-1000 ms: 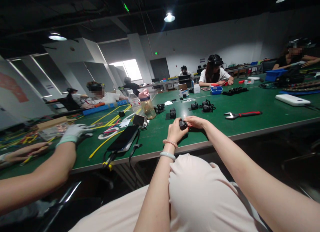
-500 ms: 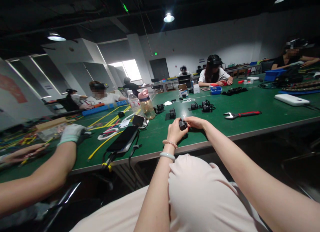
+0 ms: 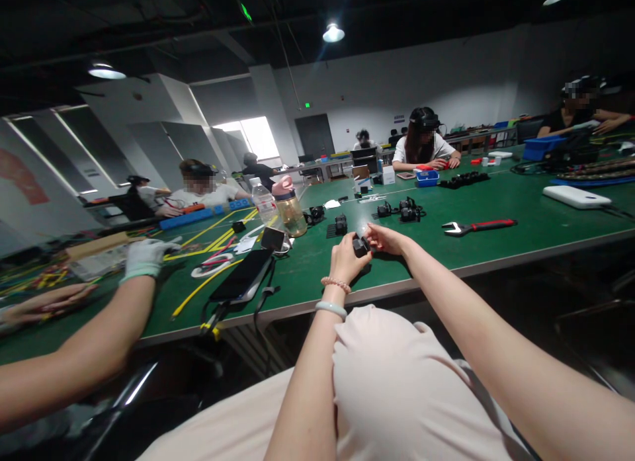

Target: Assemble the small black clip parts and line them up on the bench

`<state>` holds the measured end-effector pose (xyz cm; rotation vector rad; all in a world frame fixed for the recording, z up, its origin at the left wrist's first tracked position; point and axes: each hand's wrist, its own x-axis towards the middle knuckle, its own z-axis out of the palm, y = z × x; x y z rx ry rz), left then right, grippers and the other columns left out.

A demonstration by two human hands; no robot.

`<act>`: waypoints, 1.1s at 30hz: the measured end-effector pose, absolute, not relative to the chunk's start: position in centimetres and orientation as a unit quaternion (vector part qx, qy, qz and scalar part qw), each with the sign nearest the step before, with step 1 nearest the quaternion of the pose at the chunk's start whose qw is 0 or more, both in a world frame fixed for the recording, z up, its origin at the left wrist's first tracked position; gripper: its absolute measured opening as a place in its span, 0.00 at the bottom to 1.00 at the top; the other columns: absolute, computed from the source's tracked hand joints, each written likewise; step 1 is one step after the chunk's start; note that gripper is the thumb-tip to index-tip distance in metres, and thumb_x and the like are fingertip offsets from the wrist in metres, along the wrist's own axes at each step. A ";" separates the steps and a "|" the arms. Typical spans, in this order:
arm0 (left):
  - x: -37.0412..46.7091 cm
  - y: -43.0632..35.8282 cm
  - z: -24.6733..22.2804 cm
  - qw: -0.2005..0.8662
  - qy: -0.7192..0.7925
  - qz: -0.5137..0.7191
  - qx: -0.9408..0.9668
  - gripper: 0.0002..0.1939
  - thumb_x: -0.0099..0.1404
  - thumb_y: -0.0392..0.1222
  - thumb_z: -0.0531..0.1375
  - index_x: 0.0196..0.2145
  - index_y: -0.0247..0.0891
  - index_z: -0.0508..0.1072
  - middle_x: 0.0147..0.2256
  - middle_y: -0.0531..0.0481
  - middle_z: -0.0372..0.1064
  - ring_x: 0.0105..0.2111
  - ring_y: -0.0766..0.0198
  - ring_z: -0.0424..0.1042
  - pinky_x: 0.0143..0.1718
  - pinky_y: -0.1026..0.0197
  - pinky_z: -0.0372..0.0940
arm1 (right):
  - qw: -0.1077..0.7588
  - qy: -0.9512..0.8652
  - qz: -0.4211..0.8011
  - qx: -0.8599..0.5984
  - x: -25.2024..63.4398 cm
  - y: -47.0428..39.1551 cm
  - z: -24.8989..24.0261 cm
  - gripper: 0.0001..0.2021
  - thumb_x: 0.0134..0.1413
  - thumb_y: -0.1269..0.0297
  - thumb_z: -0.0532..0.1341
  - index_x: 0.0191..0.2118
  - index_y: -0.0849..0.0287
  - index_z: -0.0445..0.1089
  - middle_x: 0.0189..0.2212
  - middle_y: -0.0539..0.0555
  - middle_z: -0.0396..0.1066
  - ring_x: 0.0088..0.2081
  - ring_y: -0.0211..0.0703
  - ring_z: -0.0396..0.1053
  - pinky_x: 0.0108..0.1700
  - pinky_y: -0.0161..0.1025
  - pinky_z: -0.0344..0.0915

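Green tabletop (image 3: 297, 276) below, my left hand (image 3: 344, 260) grasps a black part (image 3: 360, 247). My right hand (image 3: 389, 240) sits beside it (its grip, I can't tell).

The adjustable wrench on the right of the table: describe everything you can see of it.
The adjustable wrench lies flat on the green table, to the right of the person's right hand and nearer the table's front edge than the white device. Its bright, metallic-looking head has open jaws facing left. A dark section behind the head leads into a slim red-and-black grip with a dark end, pointing right. Apart from the tabletop, nothing touches it. Any markings are too small to read.
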<state>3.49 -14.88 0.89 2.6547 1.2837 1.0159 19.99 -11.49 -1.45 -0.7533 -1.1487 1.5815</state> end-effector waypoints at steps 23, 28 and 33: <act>3.6 -14.7 0.6 -0.017 0.403 0.328 0.854 0.27 0.50 0.47 0.57 0.47 0.38 0.56 0.44 0.47 0.62 0.43 0.58 0.63 0.42 0.60 0.57 | 0.428 -0.379 0.809 -0.140 21.0 -12.0 -1.2 0.10 0.54 0.66 0.45 0.39 0.60 0.60 0.30 0.54 0.64 0.27 0.35 0.62 0.19 0.27 0.54; 3.6 -14.6 0.5 -0.022 0.394 0.333 0.856 0.28 0.49 0.47 0.57 0.47 0.37 0.56 0.44 0.47 0.62 0.43 0.59 0.63 0.42 0.60 0.57 | 0.438 -0.383 0.796 -0.167 21.0 -12.2 -1.1 0.09 0.51 0.72 0.49 0.39 0.61 0.59 0.29 0.53 0.64 0.26 0.33 0.62 0.19 0.27 0.56; 3.6 -14.5 0.4 -0.024 0.397 0.329 0.856 0.27 0.49 0.47 0.57 0.47 0.38 0.56 0.44 0.47 0.62 0.43 0.58 0.63 0.41 0.60 0.57 | 0.436 -0.396 0.791 -0.165 21.1 -12.2 -1.4 0.10 0.47 0.79 0.51 0.37 0.63 0.59 0.22 0.48 0.61 0.18 0.26 0.57 0.19 0.24 0.57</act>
